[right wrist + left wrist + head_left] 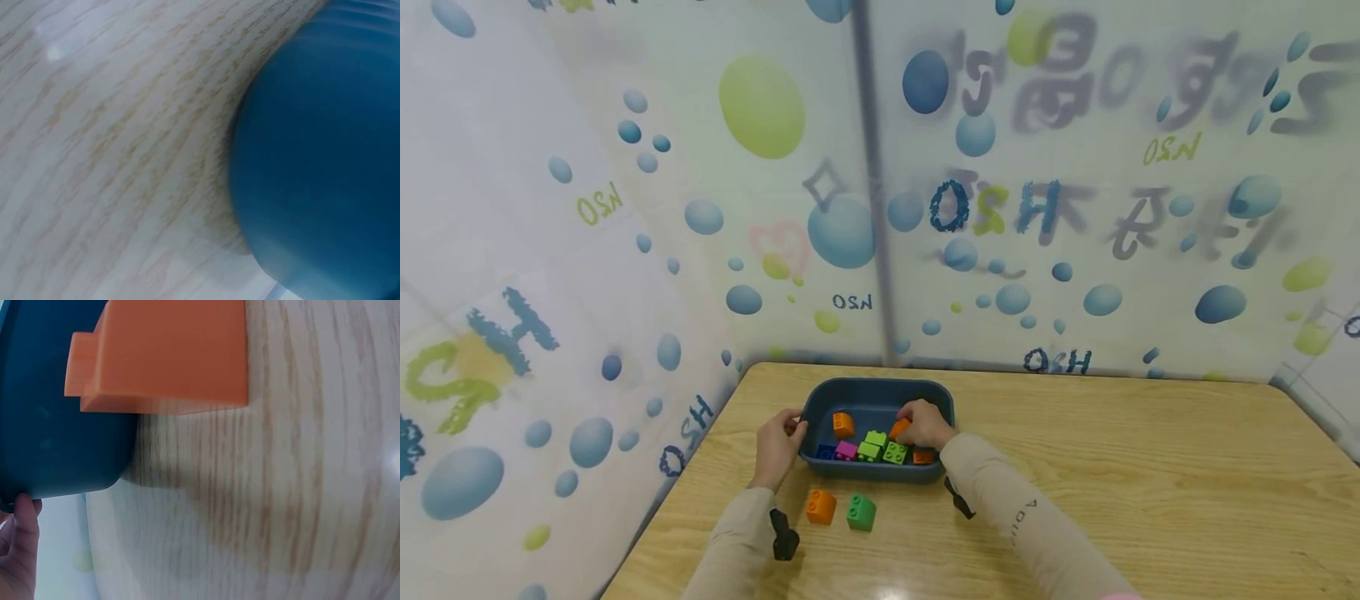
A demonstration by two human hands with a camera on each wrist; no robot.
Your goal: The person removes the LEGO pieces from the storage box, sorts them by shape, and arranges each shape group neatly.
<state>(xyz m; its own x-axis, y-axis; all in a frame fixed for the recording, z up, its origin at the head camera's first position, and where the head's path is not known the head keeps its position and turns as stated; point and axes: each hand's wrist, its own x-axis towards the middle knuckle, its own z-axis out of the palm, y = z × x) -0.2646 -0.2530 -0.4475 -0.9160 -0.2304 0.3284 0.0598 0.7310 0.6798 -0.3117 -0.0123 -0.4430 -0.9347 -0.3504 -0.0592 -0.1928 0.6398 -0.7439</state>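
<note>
We see the right hand (pixel 927 423) pinching an orange plastic toy brick (pixel 900 428) at its fingertips, inside a dark blue rectangular plastic tray (pixel 880 473), towards its right edge. The hold looks shallow, so we judge that loosened fingers could drop the brick among the lime-green plastic bricks (pixel 895 452) by the tray's near edge. The beige fabric sleeve (pixel 1000 492) crosses beside the near right corner, where a low wrist could catch the rim. The left hand (pixel 778 446) pinches the rim at the tray's left edge; a pull towards us could, we think, slide it into the loose orange plastic brick (pixel 821 507) and the green plastic brick (pixel 861 512) on the wooden tabletop (pixel 1112 483), near the tray's near edge. The pinched brick lies just left of the right hand and well apart from the left hand.
</note>
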